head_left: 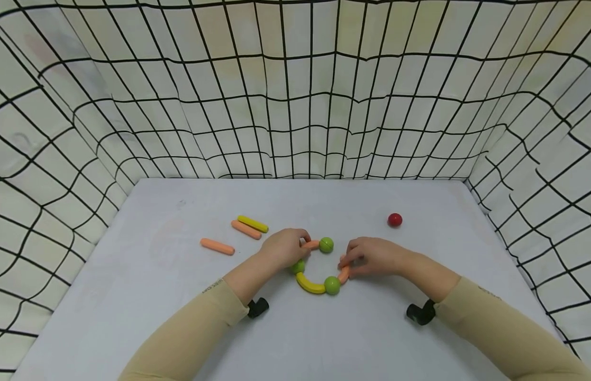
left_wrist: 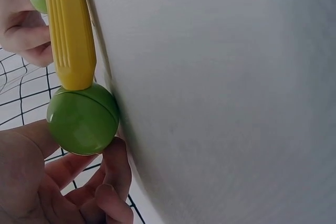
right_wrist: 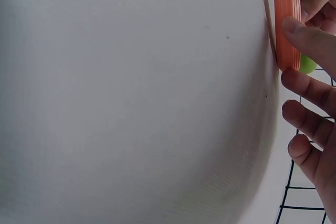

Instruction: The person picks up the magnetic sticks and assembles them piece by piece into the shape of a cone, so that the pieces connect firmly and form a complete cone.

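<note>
Green balls and plastic rods lie joined end to end in a partial ring on the white table. In the head view, my left hand (head_left: 285, 247) grips the left end of an orange rod (head_left: 312, 244), whose other end meets a green ball (head_left: 326, 245). Its palm partly hides another green ball (head_left: 297, 266), seen close in the left wrist view. From there a curved yellow rod (head_left: 310, 286) runs to a third green ball (head_left: 332, 286). My right hand (head_left: 375, 257) pinches a ribbed orange rod (right_wrist: 287, 24) attached to that ball, thumb on its side and index finger at its end.
To the left lie two loose orange rods (head_left: 217, 246) (head_left: 246, 229) and a straight yellow rod (head_left: 253, 223). A red ball (head_left: 394, 220) sits at the back right. Black wire mesh (head_left: 309, 100) rises along the table's back and sides. Black wrist cameras (head_left: 421, 313) hang below both wrists.
</note>
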Tool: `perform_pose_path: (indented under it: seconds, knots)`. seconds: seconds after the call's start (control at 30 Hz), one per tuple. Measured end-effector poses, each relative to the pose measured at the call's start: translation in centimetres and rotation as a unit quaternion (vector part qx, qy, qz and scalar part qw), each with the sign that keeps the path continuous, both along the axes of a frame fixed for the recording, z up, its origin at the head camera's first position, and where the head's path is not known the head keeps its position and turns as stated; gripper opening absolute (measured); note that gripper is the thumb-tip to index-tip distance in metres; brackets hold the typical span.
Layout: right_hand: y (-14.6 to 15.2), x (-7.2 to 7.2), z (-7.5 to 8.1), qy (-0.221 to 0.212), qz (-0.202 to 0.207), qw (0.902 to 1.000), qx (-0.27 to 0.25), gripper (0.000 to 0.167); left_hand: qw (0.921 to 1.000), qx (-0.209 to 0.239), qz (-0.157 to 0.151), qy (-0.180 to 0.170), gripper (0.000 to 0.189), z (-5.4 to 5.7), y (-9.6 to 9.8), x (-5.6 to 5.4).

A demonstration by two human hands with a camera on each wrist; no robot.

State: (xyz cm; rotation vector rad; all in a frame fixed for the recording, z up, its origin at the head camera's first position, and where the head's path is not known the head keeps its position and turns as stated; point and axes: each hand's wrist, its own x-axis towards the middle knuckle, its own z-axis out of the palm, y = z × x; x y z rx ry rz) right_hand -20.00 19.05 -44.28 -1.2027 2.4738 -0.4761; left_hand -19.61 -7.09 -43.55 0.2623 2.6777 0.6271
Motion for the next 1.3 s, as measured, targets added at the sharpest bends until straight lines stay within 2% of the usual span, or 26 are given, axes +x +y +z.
perform_pose_path:
  seconds: [0.33, 0.53, 0.67, 0.77, 0.93, 1.3]
  knots:
    - [0.2, -0.9, 0.4, 0.003, -0.014, 0.9998, 0.011, 0.028, 1.0000, -0.001, -0.001, 0.006, 0.022, 0.2, 0.1, 0.4]
    - [0.5, -1.0, 0.6, -0.033, -0.035, 0.9988, -0.002, 0.028, 1.0000, 0.004, 0.001, 0.003, 0.022, 0.1, 0.1, 0.6]
    - [0.9, -1.1, 0.1, -0.078, -0.069, 0.9939, -0.037, 0.028, 1.0000, 0.002, 0.001, 0.004, 0.022, 0.0, 0.0, 0.5]
    - [1.1, -1.0, -0.4, -0.096, -0.100, 0.9889, -0.053, 0.031, 1.0000, 0.002, 0.003, 0.006, 0.024, 0.0, 0.0, 0.6]
    - [0.8, -0.4, -0.6, -0.095, -0.155, 0.9823, -0.043, 0.037, 0.9999, 0.001, 0.004, 0.010, 0.025, 0.0, -0.1, 0.6]
    - [-0.7, 0.7, -0.7, -0.078, -0.235, 0.9685, -0.024, 0.042, 1.0000, -0.001, -0.004, 0.003, 0.023, 0.1, 0.0, 0.5]
